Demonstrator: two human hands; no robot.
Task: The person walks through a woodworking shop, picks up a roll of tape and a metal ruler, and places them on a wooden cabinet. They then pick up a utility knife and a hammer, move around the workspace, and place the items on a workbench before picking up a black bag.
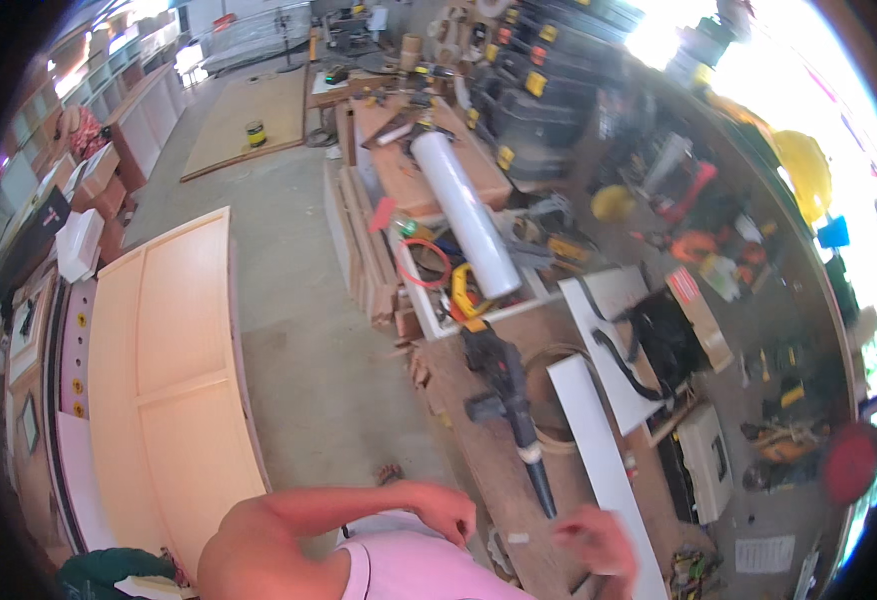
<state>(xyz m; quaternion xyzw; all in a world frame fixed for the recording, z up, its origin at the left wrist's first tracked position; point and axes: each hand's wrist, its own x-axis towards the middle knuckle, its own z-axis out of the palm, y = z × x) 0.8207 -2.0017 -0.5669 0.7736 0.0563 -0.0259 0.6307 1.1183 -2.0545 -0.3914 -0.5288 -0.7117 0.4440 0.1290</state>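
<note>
My left hand (450,514) is held before my chest with its fingers curled; what may be inside them is hidden. My right hand (600,544) hovers blurred over the workbench (476,420), its fingers loosely bent and apart, with nothing visible in them. Just beyond the right hand lies a black and yellow cordless blower (510,382), its tapered nozzle towards me. A long white board strip (603,457) runs along the bench, partly behind my right hand. Between the blower and that strip is a round wooden ring (558,442).
Further along the bench, a white plastic-wrapped roll (468,217) lies over a tool-filled tray (438,330). Black tool cases (536,120) are stacked behind. A large wooden panel (176,360) lies to the left, across the concrete floor (296,352). A grey case (705,465) stands right.
</note>
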